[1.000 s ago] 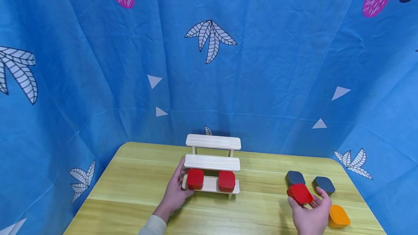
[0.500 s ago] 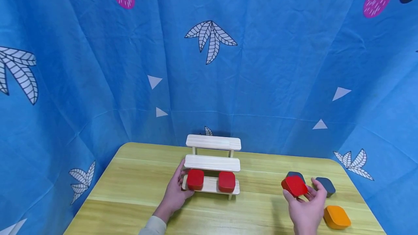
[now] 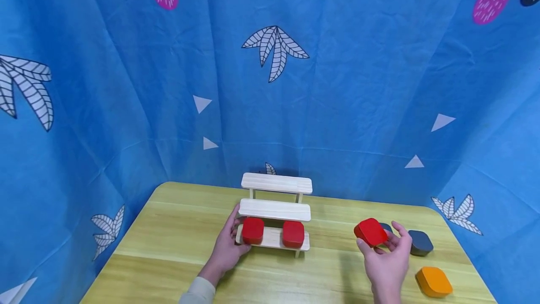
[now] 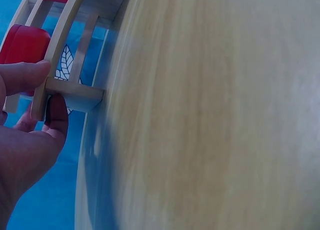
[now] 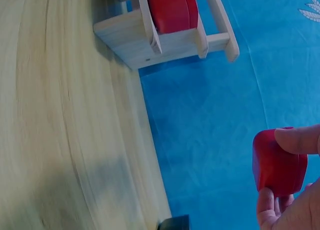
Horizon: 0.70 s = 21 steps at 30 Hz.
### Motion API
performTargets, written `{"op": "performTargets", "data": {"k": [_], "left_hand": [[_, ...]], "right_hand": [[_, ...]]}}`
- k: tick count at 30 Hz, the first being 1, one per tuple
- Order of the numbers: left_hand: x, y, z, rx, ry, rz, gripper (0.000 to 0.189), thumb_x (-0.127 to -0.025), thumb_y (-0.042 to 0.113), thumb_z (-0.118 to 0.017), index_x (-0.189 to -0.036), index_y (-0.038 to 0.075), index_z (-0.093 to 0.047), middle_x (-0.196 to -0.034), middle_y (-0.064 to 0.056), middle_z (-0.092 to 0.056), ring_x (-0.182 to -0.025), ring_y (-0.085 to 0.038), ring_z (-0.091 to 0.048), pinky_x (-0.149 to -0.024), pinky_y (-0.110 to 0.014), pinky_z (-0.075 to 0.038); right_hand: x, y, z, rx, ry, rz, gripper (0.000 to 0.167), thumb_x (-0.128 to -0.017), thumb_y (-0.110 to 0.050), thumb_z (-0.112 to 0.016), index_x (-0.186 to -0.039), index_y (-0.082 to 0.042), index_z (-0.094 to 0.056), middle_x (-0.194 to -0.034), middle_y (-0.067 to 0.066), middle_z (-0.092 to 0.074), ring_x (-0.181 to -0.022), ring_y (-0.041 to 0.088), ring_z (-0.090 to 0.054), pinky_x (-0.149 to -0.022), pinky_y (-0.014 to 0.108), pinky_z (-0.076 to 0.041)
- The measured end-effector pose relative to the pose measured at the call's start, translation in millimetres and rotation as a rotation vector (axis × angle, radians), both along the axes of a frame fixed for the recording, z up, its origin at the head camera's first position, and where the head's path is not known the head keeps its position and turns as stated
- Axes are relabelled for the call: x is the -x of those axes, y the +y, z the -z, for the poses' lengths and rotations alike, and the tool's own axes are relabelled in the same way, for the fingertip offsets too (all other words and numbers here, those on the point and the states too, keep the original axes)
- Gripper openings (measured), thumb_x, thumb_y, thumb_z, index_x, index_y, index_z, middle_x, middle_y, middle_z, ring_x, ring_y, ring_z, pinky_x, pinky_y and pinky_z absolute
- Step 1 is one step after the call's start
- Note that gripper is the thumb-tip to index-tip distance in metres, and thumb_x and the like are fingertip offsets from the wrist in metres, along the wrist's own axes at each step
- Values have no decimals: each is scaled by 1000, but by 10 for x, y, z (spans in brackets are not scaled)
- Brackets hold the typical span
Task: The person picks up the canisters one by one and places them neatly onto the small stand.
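my left hand grips the wooden shelf at its left end; my right hand pinches a red block midair, well right of the shelf. i'd brace the shelf, carry the block level.

Blue curtain (printed with leaves), wood-grain table before it

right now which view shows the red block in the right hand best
The right wrist view: the red block looks largest there, gripped by the right hand. Head shows it smaller; left wrist doesn't show it.
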<state>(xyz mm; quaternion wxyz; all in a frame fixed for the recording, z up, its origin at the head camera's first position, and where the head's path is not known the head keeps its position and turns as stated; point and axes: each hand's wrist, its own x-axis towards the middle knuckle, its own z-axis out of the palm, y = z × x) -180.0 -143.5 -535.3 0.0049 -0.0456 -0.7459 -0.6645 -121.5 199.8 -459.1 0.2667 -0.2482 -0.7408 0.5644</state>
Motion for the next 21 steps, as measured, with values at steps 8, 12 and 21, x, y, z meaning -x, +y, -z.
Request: {"op": "performTargets", "data": {"k": [8, 12, 21], "left_hand": [[-2, 0, 28, 8, 4, 2, 117, -71, -27, -69, -161, 29, -19, -142, -12, -47, -127, -35, -48, -97, -41, -49], [-3, -4, 35, -2, 4, 2, 117, -71, -28, -68, -161, 29, -19, -142, -11, -47, -126, -34, -48, -96, -41, -50], [10, -13, 33, 0, 1, -2, 118, -71, -27, -69, -160, 33, -20, -141, -11, -47, -124, -33, -49, -95, -40, -50]], "right_hand": [[30, -101, -25, 41, 42, -48, 96, -71, 11, -83, -150, -13, -34, -130, 17, -48, -104, 24, -48, -68, 7, -44], [59, -151, -39, 44, 83, -79, 96, -70, 11, -84, -149, -12, -35, -128, 16, -49, -104, 25, -48, -70, 9, -46], [140, -290, -80, 56, 120, -145, 94, -69, 11, -84, -147, -12, -37, -128, 13, -49, -107, 23, -48, -71, 15, -47]]}}
